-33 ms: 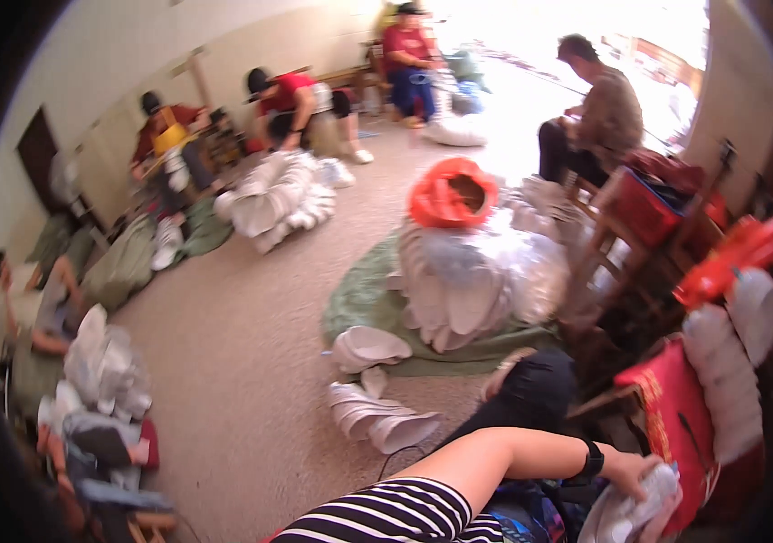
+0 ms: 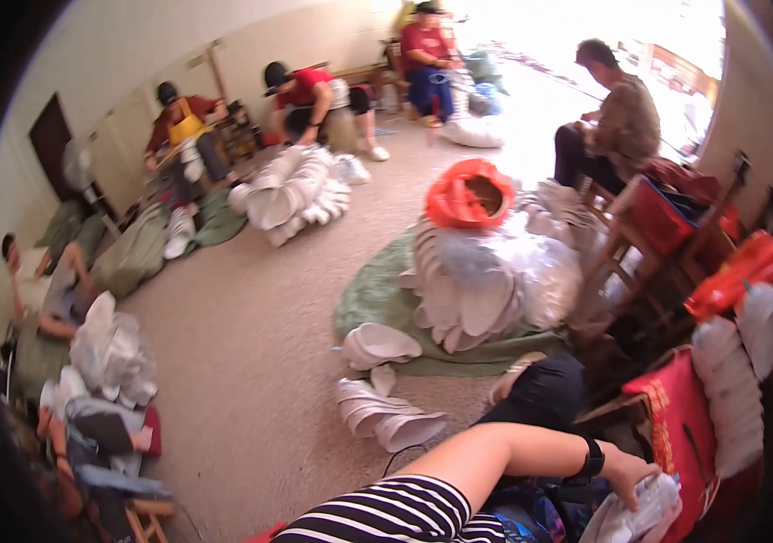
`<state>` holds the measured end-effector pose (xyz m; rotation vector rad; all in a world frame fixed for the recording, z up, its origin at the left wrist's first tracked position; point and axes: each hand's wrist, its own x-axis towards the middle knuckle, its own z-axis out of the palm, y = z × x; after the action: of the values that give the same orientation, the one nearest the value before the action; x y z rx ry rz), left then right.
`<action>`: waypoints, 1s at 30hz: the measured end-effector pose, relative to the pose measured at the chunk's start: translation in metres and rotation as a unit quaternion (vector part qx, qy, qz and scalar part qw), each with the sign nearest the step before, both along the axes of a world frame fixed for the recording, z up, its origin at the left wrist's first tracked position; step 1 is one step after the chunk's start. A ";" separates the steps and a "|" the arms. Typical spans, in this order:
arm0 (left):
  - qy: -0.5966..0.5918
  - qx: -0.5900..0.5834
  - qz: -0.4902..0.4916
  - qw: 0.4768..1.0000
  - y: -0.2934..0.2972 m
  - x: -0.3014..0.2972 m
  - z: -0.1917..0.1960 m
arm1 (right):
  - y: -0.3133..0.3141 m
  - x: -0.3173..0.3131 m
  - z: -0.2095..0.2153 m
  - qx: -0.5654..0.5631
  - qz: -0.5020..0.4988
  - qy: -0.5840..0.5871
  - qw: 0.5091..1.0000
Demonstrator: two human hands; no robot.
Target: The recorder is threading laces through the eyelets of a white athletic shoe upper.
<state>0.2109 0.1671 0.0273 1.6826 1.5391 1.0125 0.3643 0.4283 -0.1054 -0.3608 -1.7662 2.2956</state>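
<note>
My left hand, with a black band at its wrist, reaches across to the lower right. Its fingers close on the top of a white shoe upper. At the far side of that piece a small part of my right hand shows, holding it too; most of this hand is hidden. Just beyond lies a red cloth with gold markings and a dark slim tool on it. A stack of nested whitish pieces leans along the cloth's right side.
Loose white uppers lie on the floor ahead. Behind them, a green sheet bears a big stack of white pieces topped by a red plastic bag. A wooden chair stands right. Several people sit working around the room.
The whole view has swung slightly left, so the room appears shifted right. My left hand stays on the white shoe upper, its fingers slightly lower along it.
</note>
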 end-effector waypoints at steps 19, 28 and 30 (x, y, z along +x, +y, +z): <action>0.321 -0.019 0.324 0.890 -0.174 -0.113 0.008 | -0.065 0.074 0.092 0.618 -0.234 -0.026 0.750; 0.228 0.020 0.344 0.911 -0.165 -0.120 0.015 | 0.200 -0.132 0.148 0.639 -0.240 0.001 0.731; 0.237 0.034 0.333 0.912 -0.168 -0.118 0.017 | 0.263 -0.175 0.191 0.638 -0.239 -0.011 0.732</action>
<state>0.0929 -0.0005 0.0439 1.5398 2.5392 1.0211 0.1896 0.6911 0.0855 -0.4451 -2.3706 0.4165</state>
